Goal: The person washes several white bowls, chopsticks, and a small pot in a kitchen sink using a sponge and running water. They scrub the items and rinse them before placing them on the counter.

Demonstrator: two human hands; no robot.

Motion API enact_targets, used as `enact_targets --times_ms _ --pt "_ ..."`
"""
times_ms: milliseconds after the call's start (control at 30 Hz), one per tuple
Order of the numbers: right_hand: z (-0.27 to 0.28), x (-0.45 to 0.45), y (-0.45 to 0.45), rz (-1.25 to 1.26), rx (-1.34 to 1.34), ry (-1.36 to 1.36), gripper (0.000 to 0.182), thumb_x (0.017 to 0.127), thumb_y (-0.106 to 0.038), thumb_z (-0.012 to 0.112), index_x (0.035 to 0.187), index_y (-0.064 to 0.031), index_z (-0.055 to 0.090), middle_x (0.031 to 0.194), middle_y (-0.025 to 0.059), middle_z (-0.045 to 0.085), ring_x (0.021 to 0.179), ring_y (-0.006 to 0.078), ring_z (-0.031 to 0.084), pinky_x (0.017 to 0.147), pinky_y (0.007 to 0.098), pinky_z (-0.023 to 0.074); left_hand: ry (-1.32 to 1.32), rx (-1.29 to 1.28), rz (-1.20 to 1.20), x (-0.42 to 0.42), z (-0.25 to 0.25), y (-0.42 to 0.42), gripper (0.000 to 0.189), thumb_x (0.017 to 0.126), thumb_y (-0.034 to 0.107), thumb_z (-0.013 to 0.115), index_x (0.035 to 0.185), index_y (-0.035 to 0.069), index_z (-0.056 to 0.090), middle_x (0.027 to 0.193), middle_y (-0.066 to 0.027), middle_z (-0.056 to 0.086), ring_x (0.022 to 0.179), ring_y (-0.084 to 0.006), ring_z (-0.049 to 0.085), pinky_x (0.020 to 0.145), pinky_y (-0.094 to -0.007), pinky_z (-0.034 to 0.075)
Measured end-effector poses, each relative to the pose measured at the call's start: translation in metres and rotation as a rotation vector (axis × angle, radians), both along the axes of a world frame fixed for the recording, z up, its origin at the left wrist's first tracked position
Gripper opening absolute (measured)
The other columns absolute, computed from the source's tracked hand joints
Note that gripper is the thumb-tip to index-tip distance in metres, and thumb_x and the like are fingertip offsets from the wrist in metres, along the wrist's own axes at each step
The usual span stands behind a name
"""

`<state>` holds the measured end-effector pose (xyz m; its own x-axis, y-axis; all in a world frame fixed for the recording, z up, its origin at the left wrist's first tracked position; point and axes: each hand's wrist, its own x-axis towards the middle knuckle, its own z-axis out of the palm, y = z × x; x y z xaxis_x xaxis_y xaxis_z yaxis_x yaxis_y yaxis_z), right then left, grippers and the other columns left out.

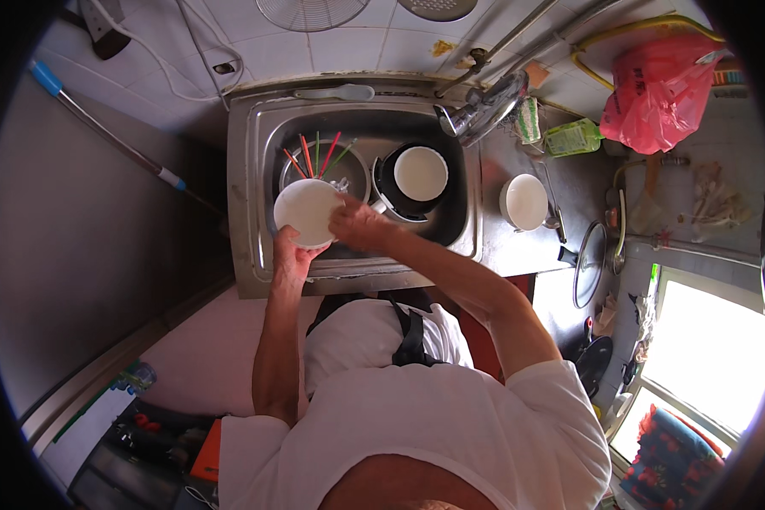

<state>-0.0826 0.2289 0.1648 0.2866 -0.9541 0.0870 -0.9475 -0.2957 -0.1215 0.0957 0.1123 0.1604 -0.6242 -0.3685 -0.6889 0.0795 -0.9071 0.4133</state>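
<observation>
My left hand [293, 245] grips the lower left rim of a white bowl [306, 213] over the left part of the steel sink [357, 255]. At the bowl's right edge is my right hand [360, 223], fingers bent and blurred; whether it holds anything is not clear. Behind the bowl, a round metal basin [361, 166] holds several red and green chopsticks [317, 153]. To its right, a second white bowl [421, 173] rests in a black round vessel [389, 167] inside the sink. Another white bowl [524, 203] stands on the right drainboard.
A chrome faucet [484, 111] reaches over the sink's back right corner. A green bottle [572, 138] and a green-and-white sponge [529, 120] lie behind the drainboard, near a hanging red plastic bag [660, 92]. A glass lid [590, 264] stands at the right.
</observation>
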Motion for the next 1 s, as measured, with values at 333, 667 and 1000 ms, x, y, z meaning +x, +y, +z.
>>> enact_targets --times_ms 333,667,1000 --pt "-0.029 0.010 0.002 -0.033 -0.114 -0.222 0.020 0.081 -0.013 0.062 0.100 -0.0090 0.061 0.099 0.0101 0.069 0.094 0.0259 0.069 0.086 0.0416 0.0524 -0.104 -0.045 0.014 0.010 -0.007 -0.004 0.059 0.076 0.018 0.055 0.132 0.000 0.051 0.123 -0.0173 0.061 0.113 -0.0353 0.062 0.093 -0.0560 0.054" --pt "-0.013 0.049 -0.003 -0.149 -0.076 -0.404 0.025 0.082 -0.012 0.061 0.106 -0.0056 0.058 0.114 0.0103 0.066 0.107 0.0256 0.065 0.095 0.0435 0.0486 -0.106 -0.020 0.109 0.011 -0.051 -0.007 0.059 0.074 0.017 0.056 0.130 0.000 0.051 0.117 -0.0163 0.061 0.105 -0.0300 0.065 0.084 -0.0539 0.058" --pt "0.012 0.085 -0.017 -0.497 0.178 -0.520 0.034 0.073 -0.010 0.065 0.106 -0.0062 0.057 0.105 0.0056 0.070 0.095 0.0285 0.069 0.085 0.0424 0.0519 -0.158 -0.050 0.204 -0.020 -0.015 0.012 0.052 0.079 0.023 0.058 0.126 0.000 0.055 0.112 -0.0125 0.065 0.100 -0.0269 0.067 0.084 -0.0360 0.057"
